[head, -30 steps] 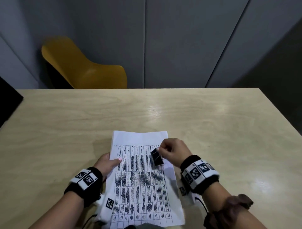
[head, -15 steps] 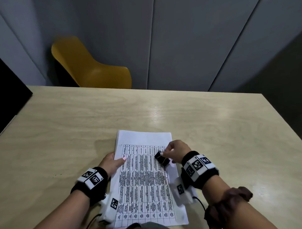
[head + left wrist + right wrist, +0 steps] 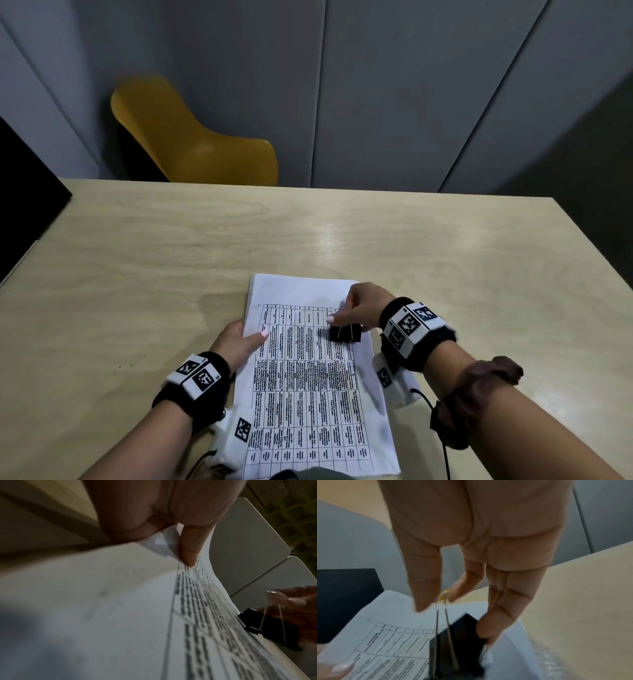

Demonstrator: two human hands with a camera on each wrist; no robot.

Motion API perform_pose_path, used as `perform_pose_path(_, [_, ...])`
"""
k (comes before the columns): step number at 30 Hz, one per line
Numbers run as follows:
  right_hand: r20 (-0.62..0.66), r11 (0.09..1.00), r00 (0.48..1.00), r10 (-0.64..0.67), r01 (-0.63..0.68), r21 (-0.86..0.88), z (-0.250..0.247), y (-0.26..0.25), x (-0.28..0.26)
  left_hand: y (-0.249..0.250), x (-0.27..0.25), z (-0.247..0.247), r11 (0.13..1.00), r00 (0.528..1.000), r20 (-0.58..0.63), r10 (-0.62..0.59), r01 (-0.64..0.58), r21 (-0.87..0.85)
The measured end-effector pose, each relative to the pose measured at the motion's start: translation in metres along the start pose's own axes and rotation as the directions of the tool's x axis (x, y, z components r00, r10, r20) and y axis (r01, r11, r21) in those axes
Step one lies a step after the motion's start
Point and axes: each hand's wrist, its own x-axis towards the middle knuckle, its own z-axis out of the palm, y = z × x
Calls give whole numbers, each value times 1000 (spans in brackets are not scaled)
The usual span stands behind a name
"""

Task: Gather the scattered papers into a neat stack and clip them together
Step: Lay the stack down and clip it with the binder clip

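Right hand (image 3: pixel 363 308) pinches the black clip (image 3: pixel 345 332) at the papers' (image 3: pixel 308 377) right edge; left hand (image 3: pixel 239 342) grips the left edge, thumb on top.

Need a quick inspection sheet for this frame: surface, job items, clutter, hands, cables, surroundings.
Surface: light wooden table, glare patches.
Job's things: paper stack squared, printed table on top; black binder clip at its right edge, levers up.
Clutter: nothing seen.
Hands: left hand holds the stack's left edge, thumb on top; right hand pinches the clip's wire levers.
Cables: black cable from the right wristband.
Surroundings: yellow chair, grey wall panels.
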Motion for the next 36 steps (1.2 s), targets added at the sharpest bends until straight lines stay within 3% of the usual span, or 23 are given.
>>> perform_pose_path(4, [-7, 1000, 1000, 19, -19, -3, 3, -4, 1, 0, -1, 1, 1000, 1000, -5, 3, -3, -13])
perform_pose_path(10, [141, 988, 989, 42, -19, -156, -1, -3, 1, -6, 5, -2, 999, 1000, 12, 2, -1, -41])
perform_pose_path(13, [86, 983, 996, 36, -20, -182, 2, -4, 4, -8, 6, -3, 999, 1000, 27, 3, -1, -51])
perform_pose_path(18, [-6, 997, 1000, -8, 7, -82, 2, -3, 10, -2, -1, -2, 998, 999, 32, 13, -11, -55])
perform_pose_path(29, [171, 982, 978, -120, 142, -123, 1, -16, 1, 6, -10, 1, 998, 999, 39, 34, -32, -60])
perform_pose_path(33, [94, 986, 987, -132, 141, -90, 1, -20, 0, 9, -12, 2, 997, 998, 42, 38, -36, -67])
perform_pose_path(36, [113, 983, 984, -136, 148, -106, 1, -22, 1, 9, -13, 1, 998, 999, 34, 38, -36, -59])
